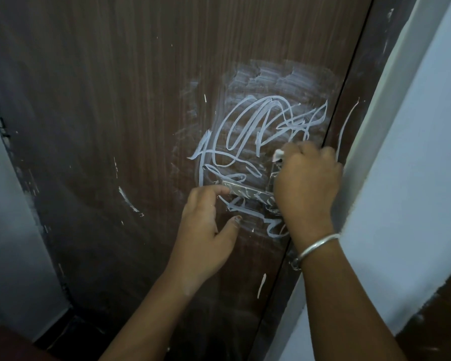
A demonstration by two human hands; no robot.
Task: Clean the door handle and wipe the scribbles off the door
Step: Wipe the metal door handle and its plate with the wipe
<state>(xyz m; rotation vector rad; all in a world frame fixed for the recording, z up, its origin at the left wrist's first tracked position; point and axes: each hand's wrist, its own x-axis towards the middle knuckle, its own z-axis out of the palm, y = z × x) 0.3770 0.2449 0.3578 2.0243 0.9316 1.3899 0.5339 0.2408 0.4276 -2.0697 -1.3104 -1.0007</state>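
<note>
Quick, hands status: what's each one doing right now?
Left hand: open, index fingertip resting on the door handle.
Right hand: closed around a small white object; what it is cannot be told.

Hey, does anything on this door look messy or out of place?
Yes. White scribbles loop across the brown door above and around the handle, over a hazy smeared patch. The metal handle carries white marks too, and a stray white line runs down the frame right of the door's edge.
</note>
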